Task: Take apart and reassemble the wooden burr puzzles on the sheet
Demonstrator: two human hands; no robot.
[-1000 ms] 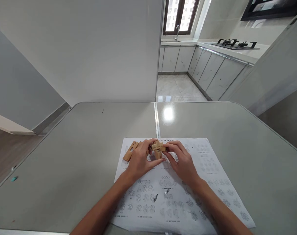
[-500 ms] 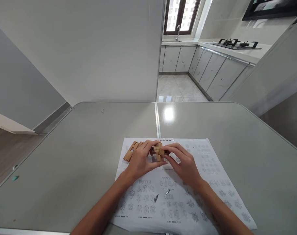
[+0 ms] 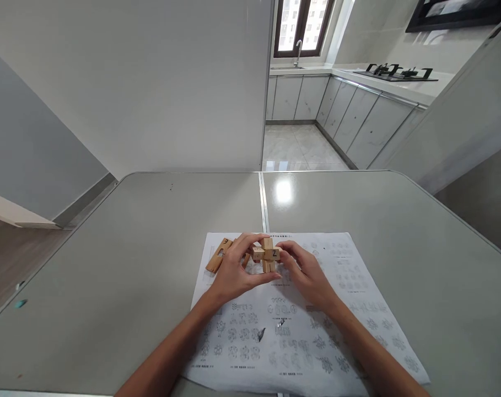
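An interlocking wooden burr puzzle (image 3: 268,255) of crossing blocks is held up over the printed sheet (image 3: 337,286). One block facing me bears a black mark like a 2 or Z. My left hand (image 3: 233,270) grips the puzzle from top and bottom, thumb beneath and fingers above. At its right end, the fingertips of my right hand (image 3: 306,270) pinch the marked block. Beside my left hand lies a flat wooden piece (image 3: 219,255) with a cut-out and a number; another piece shows partly behind the fingers.
The sheet carries rows of small line diagrams and lies on a grey table (image 3: 109,286) with a metal seam (image 3: 263,201). A small teal bit (image 3: 21,304) sits near the left edge. Beyond are a white panel (image 3: 171,82) and kitchen cabinets (image 3: 300,96).
The block marked like a 2 or Z now shows across the front of the puzzle. My right hand has shifted slightly at the right end, and the view has moved a little.
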